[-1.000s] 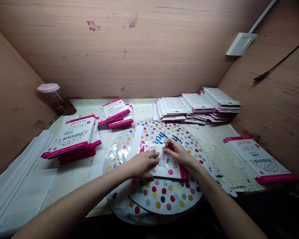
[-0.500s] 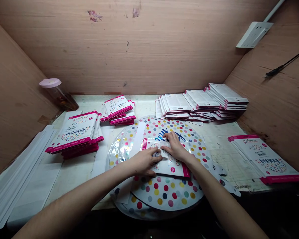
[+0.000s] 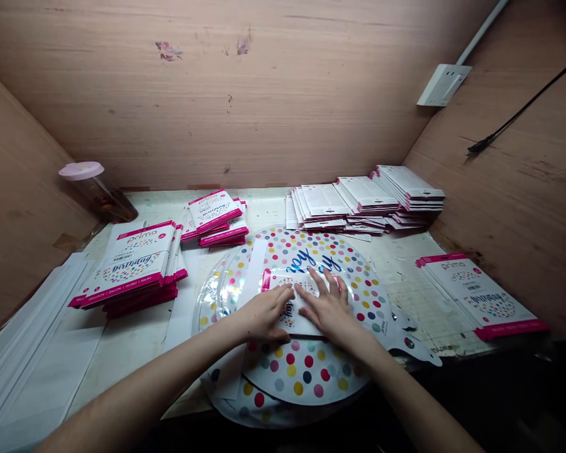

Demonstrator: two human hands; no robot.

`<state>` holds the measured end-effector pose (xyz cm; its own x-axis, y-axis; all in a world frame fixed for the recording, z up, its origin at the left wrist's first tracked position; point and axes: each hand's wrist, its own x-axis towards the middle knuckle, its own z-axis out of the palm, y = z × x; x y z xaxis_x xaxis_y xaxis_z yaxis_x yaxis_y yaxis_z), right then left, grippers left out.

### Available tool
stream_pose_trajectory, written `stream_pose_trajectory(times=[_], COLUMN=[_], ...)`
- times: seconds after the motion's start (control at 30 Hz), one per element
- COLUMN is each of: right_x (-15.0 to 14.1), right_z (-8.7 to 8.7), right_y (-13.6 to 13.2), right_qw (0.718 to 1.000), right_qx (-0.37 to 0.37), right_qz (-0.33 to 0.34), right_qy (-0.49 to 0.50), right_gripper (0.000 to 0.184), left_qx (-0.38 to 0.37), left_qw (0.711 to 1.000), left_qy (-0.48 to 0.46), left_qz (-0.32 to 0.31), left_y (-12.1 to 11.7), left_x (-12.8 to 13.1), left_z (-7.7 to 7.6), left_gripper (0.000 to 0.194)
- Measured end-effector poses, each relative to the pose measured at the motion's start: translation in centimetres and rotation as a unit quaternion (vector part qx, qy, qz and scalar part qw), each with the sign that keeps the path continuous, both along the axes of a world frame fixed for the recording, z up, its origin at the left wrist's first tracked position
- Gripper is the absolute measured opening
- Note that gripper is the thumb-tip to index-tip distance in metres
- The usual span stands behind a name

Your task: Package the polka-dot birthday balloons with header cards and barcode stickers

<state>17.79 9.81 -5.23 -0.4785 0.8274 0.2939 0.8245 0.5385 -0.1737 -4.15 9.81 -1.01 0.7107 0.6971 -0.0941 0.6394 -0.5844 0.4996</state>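
Note:
A round foil balloon (image 3: 311,371) with coloured dots and blue lettering lies flat at the table's front, on top of more of the same. A white card with pink edges (image 3: 290,301) rests on its middle. My left hand (image 3: 263,313) lies on the card's left part, fingers curled down onto it. My right hand (image 3: 329,306) presses flat on the card's right part, fingers stretched and spread. Both hands hold nothing.
Stacks of pink-edged printed cards sit at left (image 3: 131,267), back centre (image 3: 213,216) and right (image 3: 476,296). Fanned white cards (image 3: 363,200) lie at the back right. A pink-lidded jar (image 3: 94,190) stands back left. White paper strips (image 3: 33,340) lie along the left. Wooden walls enclose the table.
My right hand let go of the small label it pinched and now lies flat with spread fingers on the card. My left hand stayed on the card's left part.

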Motion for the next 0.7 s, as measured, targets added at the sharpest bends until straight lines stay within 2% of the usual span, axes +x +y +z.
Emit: stream_pose_trajectory(times=[0.07, 0.13, 0.2, 0.23, 0.27, 0.3, 0.37, 0.4, 0.43, 0.47, 0.53, 0.6, 0.63, 0.7], right_x=[-0.3, -0.6, -1.0, -1.3, -1.5, -1.8, -2.4, -2.8, -3.2, -3.6, -4.2, -3.9, -2.9, 0.9], right_z=[-0.1, -0.2, -0.5, -0.6, -0.7, -0.9, -1.4, -1.7, -2.0, -2.2, -2.3, -1.4, -0.6, 1.6], right_y=[-2.8, -5.9, -8.5, -9.5, -10.2, -10.8, -11.1, -11.1, -11.0, -10.8, -10.3, -9.5, -8.8, -7.0], right_qw=[0.999, 0.997, 0.985, 0.966, 0.931, 0.877, 0.728, 0.655, 0.599, 0.569, 0.557, 0.558, 0.566, 0.623], right_qx=[0.031, 0.035, -0.025, -0.089, -0.178, -0.276, -0.445, -0.495, -0.514, -0.505, -0.415, -0.296, -0.251, -0.205], right_qz=[0.016, 0.007, -0.037, -0.063, -0.089, -0.108, -0.12, -0.118, -0.116, -0.113, -0.117, -0.12, -0.124, -0.156], right_qy=[0.007, 0.063, 0.169, 0.235, 0.305, 0.377, 0.508, 0.559, 0.602, 0.639, 0.71, 0.766, 0.775, 0.739], right_gripper=[0.055, 0.053, 0.031, 0.025, 0.028, 0.035, 0.054, 0.065, 0.074, 0.079, 0.082, 0.08, 0.077, 0.065], left_qx=[0.003, 0.02, 0.045, 0.052, 0.054, 0.052, 0.044, 0.035, 0.02, -0.017, -0.139, -0.276, -0.33, -0.399], left_qw=[1.0, 0.999, 0.997, 0.996, 0.995, 0.995, 0.993, 0.994, 0.994, 0.995, 0.979, 0.922, 0.887, 0.838], left_qy=[0.006, 0.024, 0.054, 0.067, 0.077, 0.082, 0.09, 0.088, 0.079, 0.053, -0.041, -0.173, -0.233, -0.303], left_qz=[0.004, -0.007, -0.009, 0.002, 0.019, 0.037, 0.058, 0.062, 0.069, 0.087, 0.146, 0.211, 0.223, 0.216], left_y=[0.1, 0.8, 2.0, 2.8, 3.7, 4.6, 6.4, 7.2, 7.8, 8.3, 8.3, 6.9, 5.8, 3.3], left_x=[0.3, 0.8, 1.5, 1.9, 2.2, 2.4, 2.6, 2.7, 2.7, 2.7, 2.9, 3.5, 3.9, 4.1], left_z=[0.5, 1.0, 1.3, 1.4, 1.4, 1.3, 1.4, 1.5, 1.7, 2.2, 3.4, 5.0, 5.7, 6.6], left_gripper=[0.095, 0.11, 0.108, 0.1, 0.089, 0.077, 0.056, 0.049, 0.042, 0.037, 0.04, 0.044, 0.042, 0.043])
